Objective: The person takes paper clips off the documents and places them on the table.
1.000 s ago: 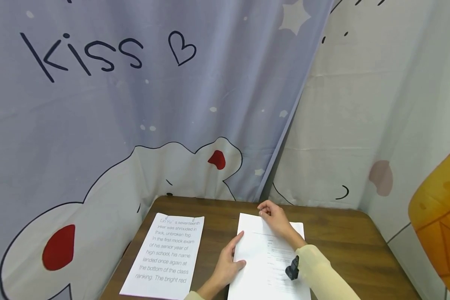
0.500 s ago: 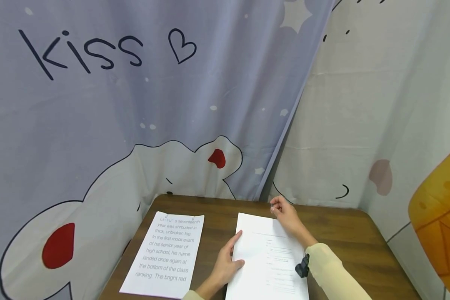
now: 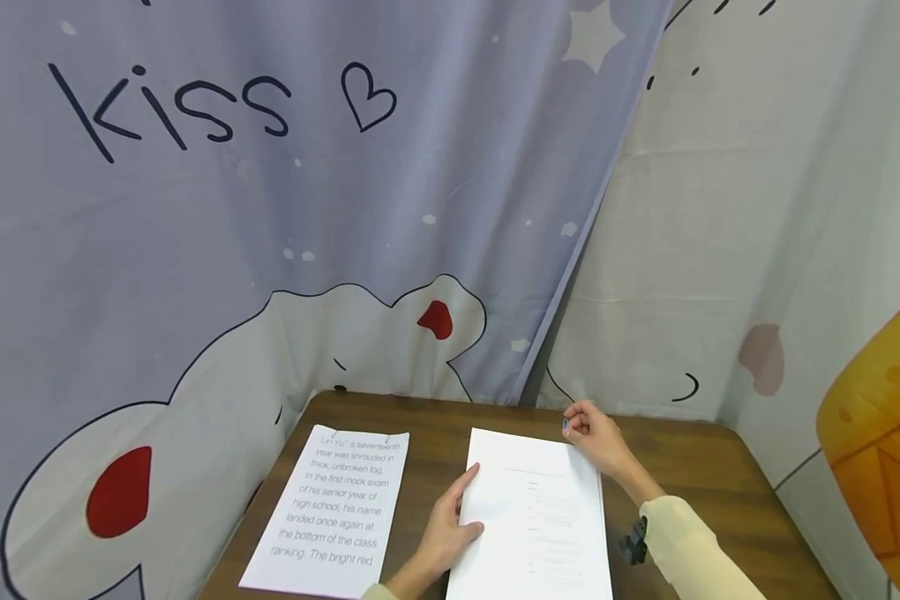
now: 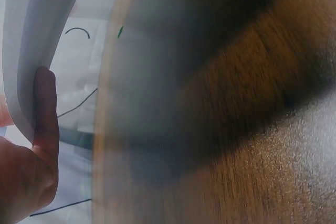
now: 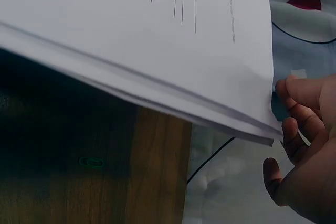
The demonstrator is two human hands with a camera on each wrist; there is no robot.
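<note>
Several printed sheets [image 3: 528, 525] occupy lower center, left hand [image 3: 444, 531] pinching their edge, right hand [image 3: 600, 439] pinching a small blue object [image 3: 566, 424].

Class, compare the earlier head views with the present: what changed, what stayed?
The right hand moved rightward toward the far right corner of the paper stack, which shifted slightly left. Unchanged: the left hand holding the stack, the small item pinched, the large-print sheet.

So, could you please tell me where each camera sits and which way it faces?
Head: on the head, facing forward and down at the desk; left hand, right hand and sleeves show.
Left wrist: on that wrist, facing the paper stack and desk; left hand shows.
Right wrist: on that wrist, facing the paper stack's corner; right hand shows.
Both wrist views share the paper stack.
</note>
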